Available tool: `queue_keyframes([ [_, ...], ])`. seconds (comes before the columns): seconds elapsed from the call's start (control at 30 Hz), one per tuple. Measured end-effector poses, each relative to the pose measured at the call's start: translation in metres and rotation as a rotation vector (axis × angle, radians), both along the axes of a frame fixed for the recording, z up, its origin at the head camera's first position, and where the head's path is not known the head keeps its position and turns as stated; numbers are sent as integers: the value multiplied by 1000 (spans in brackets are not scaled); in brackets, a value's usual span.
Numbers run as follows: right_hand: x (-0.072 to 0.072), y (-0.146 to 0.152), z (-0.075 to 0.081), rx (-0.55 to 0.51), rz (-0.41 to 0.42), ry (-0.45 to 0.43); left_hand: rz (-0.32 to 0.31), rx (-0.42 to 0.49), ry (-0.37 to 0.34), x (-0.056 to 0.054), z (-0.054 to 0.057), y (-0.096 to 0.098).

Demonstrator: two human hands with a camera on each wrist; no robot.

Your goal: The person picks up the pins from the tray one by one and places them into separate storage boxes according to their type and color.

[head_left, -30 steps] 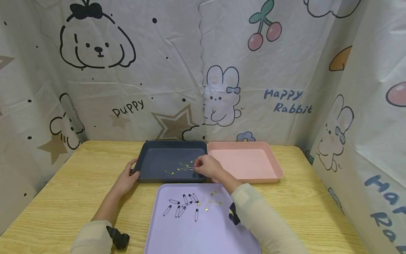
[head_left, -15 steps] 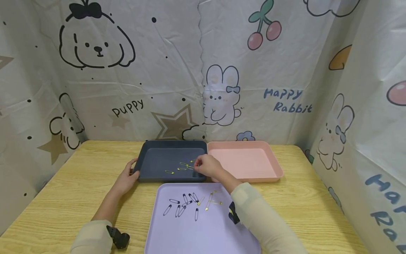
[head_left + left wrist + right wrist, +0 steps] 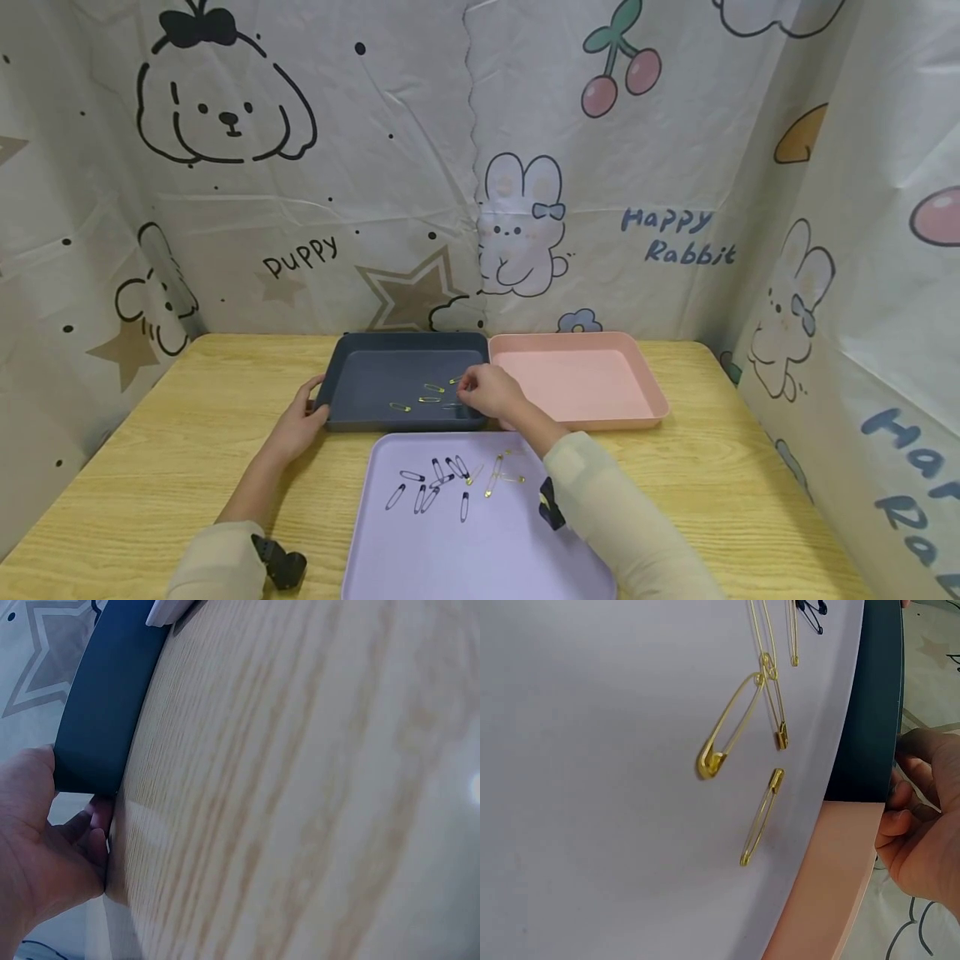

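My left hand (image 3: 298, 423) grips the left front corner of the dark blue tray (image 3: 356, 375), thumb on its rim and fingers bent below in the left wrist view. Over that tray's right end is my right hand (image 3: 491, 392), thumb and fingertips drawn together. A faint safety pin (image 3: 452, 406) shows right beside those fingertips; whether they still pinch it I cannot tell. Several gold safety pins (image 3: 400, 407) lie in the dark tray. On the lilac tray (image 3: 480, 550) are several black safety pins (image 3: 464, 507) and gold safety pins (image 3: 761, 821).
A pink tray (image 3: 581, 379) stands against the dark tray's right side. The lilac tray lies in front of both on the wooden table (image 3: 120, 467). A printed curtain (image 3: 300, 200) surrounds the table's back and sides.
The pin at my right fingertips sits slightly lower and looks fainter than before. Both hands hold nearly the same place, and the head view has shifted slightly.
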State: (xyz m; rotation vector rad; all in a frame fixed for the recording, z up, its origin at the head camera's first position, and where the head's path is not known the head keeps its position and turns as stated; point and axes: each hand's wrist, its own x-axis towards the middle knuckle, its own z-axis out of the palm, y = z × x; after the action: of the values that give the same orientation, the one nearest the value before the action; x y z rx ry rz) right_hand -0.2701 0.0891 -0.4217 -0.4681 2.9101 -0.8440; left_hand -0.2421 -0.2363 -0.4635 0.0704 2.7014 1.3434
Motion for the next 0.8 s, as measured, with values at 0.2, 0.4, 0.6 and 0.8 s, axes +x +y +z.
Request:
queue_keyframes([
  [0.2, 0, 0, -1, -12, -19, -4, -4, -6, 4, 1, 0, 0],
  [0.4, 2, 1, 1, -55, -20, -8, -2, -18, -5, 2, 3, 1],
  [0.6, 6, 7, 3, -93, 4, -7, 1, -8, 31, 4, 3, 1],
  [0.8, 13, 16, 9, -126, 23, 12, 3, -10, 34, 3, 2, 1],
])
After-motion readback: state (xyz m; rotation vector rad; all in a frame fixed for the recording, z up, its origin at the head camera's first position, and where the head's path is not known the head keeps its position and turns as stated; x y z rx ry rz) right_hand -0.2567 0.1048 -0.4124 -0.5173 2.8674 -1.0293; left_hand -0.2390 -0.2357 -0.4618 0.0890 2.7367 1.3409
